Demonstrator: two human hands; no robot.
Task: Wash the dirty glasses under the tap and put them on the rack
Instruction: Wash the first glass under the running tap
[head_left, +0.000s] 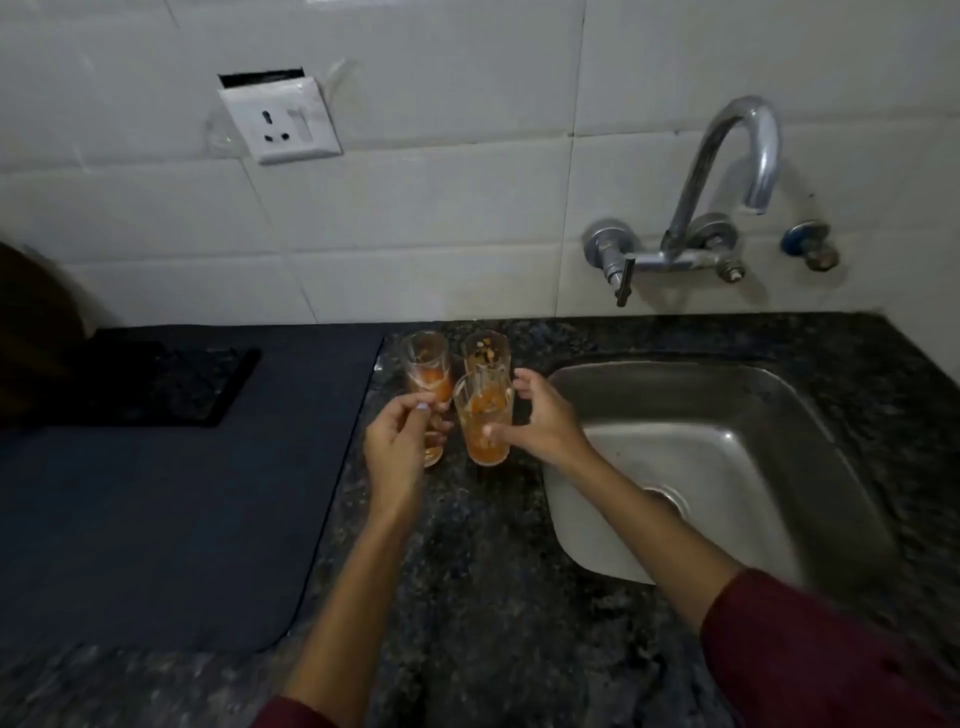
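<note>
Right grip (540, 415) spread around front glass (485, 421), thumb touching, not clamped. Left grip (397, 441) pinches left glass (427, 387). Three dirty glasses just left of sink (841, 467). Step: pickup. Next: close, lift, carry under tap (737, 156).

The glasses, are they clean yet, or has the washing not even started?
Not started. All three glasses still show orange residue and stand on the counter beside the sink. No water runs from the tap. In hand: the right hand is closing around the front glass; the left hand is at the left glass. Washing and racking remain.
</note>
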